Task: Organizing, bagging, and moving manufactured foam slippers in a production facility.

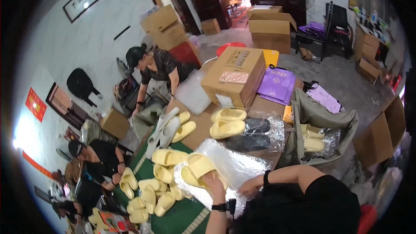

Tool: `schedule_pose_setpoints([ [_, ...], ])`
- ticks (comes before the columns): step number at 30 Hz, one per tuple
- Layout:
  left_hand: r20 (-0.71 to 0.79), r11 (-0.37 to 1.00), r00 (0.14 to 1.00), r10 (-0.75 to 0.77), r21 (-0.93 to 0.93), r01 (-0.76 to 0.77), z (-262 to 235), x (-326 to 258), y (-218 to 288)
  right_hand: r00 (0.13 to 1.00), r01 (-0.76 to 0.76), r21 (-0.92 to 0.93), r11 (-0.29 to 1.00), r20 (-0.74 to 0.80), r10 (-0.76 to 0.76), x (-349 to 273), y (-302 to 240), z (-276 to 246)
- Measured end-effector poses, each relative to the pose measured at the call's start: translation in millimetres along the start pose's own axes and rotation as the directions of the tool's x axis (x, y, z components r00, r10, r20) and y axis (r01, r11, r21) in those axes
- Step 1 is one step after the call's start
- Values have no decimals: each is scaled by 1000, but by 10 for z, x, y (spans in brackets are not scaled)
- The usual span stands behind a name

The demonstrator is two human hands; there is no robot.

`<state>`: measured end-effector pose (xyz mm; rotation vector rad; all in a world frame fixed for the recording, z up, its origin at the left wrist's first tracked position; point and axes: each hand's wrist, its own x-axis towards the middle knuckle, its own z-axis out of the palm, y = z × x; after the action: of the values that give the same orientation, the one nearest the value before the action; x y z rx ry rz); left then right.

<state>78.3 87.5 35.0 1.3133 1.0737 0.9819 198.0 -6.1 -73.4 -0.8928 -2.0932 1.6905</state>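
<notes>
Head view: the left hand (212, 181) is holding yellow slippers (201, 165), fingers inside, over crinkled wrap (249, 168) on the bench (177, 217); the right hand (251, 185) is lying beside, its grip unclear. Dark slippers (256, 126) are already lying wrapped; loose slippers (149, 198) are sitting bare. A purple bag (275, 86) is showing pale lettering.
</notes>
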Motion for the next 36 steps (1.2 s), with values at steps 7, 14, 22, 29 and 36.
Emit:
schedule_pose_setpoints([
  [7,493,485,870,-16,765,-424,-127,-327,-707,605,-371,-298,880,-796,-14,-717,-668,-1294],
  [14,584,35,812,-23,812,-583,-8,-595,-580,-41,-697,-132,705,-974,-223,-1259,-790,-3249],
  [22,568,-63,818,-90,817,-574,113,-602,-498,20,-947,-44,318,-997,-81,-1373,-653,-4265],
  [29,547,-27,837,-18,836,-548,117,-609,-533,-73,-939,28,344,-990,-117,-1294,-456,-4428],
  [36,476,132,869,-138,878,-460,122,-656,-593,-74,-54,-280,959,-956,-283,-1338,-931,-4225],
])
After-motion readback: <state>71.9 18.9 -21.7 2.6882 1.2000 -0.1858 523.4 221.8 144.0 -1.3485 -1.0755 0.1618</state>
